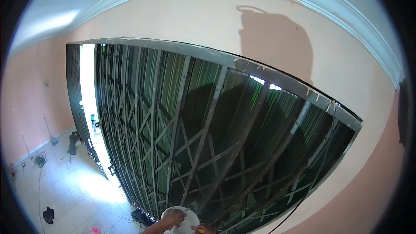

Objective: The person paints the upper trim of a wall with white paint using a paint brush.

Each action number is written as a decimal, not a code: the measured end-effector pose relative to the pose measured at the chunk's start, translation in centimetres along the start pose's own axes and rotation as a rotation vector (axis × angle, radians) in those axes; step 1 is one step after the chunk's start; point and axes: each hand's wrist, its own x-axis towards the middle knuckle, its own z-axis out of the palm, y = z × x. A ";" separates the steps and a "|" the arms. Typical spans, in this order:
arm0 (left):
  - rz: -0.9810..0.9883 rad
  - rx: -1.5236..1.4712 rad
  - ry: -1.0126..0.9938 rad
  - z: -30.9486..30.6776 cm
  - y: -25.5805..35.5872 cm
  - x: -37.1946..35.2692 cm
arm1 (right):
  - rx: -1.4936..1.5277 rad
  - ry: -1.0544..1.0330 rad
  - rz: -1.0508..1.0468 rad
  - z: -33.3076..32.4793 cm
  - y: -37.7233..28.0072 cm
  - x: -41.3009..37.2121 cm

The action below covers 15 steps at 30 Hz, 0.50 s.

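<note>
At the bottom centre, my left hand (174, 217) is at a round white container (190, 211), its fingers bent over the inside near the rim. What those fingers hold, if anything, is too small to make out. Just to the right, my right hand (205, 229) is closed on a yellow-handled tool (200, 231) by the container's lower right edge. The rest of this tool is hidden or too small to tell. Behind both hands stands a dark folding metal gate (199, 147).
Bright light comes through a gap (88, 78) in the gate at left. A dark cable (320, 164) hangs at right. On the tiled floor (82, 199) lie a coiled cable (40, 159), a dark object (48, 215) and a pink item (95, 230).
</note>
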 end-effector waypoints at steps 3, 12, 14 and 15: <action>-0.292 -0.597 0.036 0.7 -0.1 0.9 | 0.055 -0.028 0.115 0.2 1.1 -0.3; 0.386 0.476 0.088 0.9 -2.4 0.8 | 0.535 0.158 0.654 -0.5 2.5 -1.9; 0.048 0.273 0.051 -1.2 1.9 -0.5 | 0.606 0.252 0.784 -1.1 0.9 -1.1; 0.218 0.437 0.155 -1.6 2.0 -1.0 | 0.784 0.247 0.708 -1.0 1.6 -1.4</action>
